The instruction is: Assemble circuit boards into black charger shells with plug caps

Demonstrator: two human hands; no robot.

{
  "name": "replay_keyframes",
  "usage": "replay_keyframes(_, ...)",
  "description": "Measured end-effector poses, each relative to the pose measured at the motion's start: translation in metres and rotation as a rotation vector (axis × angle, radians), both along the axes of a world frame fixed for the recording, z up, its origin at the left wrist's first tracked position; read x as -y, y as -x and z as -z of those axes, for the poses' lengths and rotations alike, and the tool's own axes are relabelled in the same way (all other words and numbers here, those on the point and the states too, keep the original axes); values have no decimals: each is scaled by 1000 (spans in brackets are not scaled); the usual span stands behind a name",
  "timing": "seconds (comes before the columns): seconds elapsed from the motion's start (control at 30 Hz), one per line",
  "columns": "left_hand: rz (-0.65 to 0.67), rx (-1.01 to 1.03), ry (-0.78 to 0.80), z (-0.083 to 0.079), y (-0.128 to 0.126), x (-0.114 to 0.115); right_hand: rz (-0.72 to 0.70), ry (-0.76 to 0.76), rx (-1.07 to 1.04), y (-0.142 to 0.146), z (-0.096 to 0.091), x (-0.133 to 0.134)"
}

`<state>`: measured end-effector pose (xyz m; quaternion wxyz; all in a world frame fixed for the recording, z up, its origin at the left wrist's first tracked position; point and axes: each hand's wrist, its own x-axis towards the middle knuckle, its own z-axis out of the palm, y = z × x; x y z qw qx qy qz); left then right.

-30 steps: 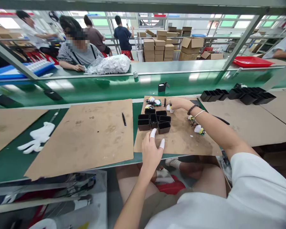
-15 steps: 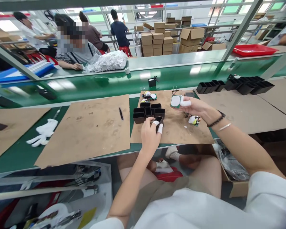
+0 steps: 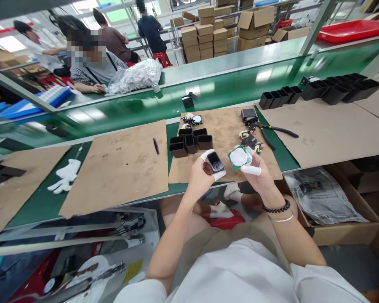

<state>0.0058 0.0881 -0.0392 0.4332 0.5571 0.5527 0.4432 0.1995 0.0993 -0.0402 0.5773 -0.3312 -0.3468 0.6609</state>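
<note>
Above the edge of the surface, black case is held by the left grip, green board with white disc is held by the right grip

Green conveyor belt crosses the bench; stacked cardboard boxes behind; bright windows.

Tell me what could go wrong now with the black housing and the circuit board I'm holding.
The left hand pinches the black housing and the right hand the circuit board by fingertips near the bench edge; either might slip and fall past it. The loose boards just behind could get knocked.
</note>
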Motion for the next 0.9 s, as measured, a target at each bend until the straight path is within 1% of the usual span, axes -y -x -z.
replay_keyframes(0.07, -11, 23, -65, -9, -2, 9, 59, 3, 8, 6, -5, 5)
replay_keyframes(0.17, -48, -18, -164, -24, -4, 23, 58, -26, -15, 9, -13, 12)
replay_keyframes(0.23, -81, -60, -239, -33, -6, 29, -4, -40, -80, 8, -17, 17)
replay_keyframes(0.3, -131, -119, -315, -37, -9, 31, -117, -13, -166, 5, -19, 20)
replay_keyframes(0.37, -199, -189, -344, -34, -12, 26, -190, 24, -225, 2, -18, 22)
replay_keyframes(0.4, -237, -226, -335, -29, -14, 22, -188, 31, -237, 1, -17, 23)
replay_keyframes(0.5, -323, -395, -247, -10, -19, 6, -99, 28, -240, -5, -12, 24)
replay_keyframes(0.57, -341, -526, -177, 2, -24, -1, -62, 43, -235, -9, -7, 26)
replay_keyframes(0.63, -328, -615, -118, 9, -28, 0, -57, 51, -207, -13, -2, 27)
replay_keyframes(0.73, -272, -629, -57, 8, -29, 10, -56, 42, -141, -14, 7, 29)
replay_keyframes(0.8, -169, -589, -5, 1, -23, 17, -46, 42, -115, -13, 11, 30)
replay_keyframes(0.9, 77, -527, 107, -9, -6, 20, -17, 37, -94, -11, 12, 30)
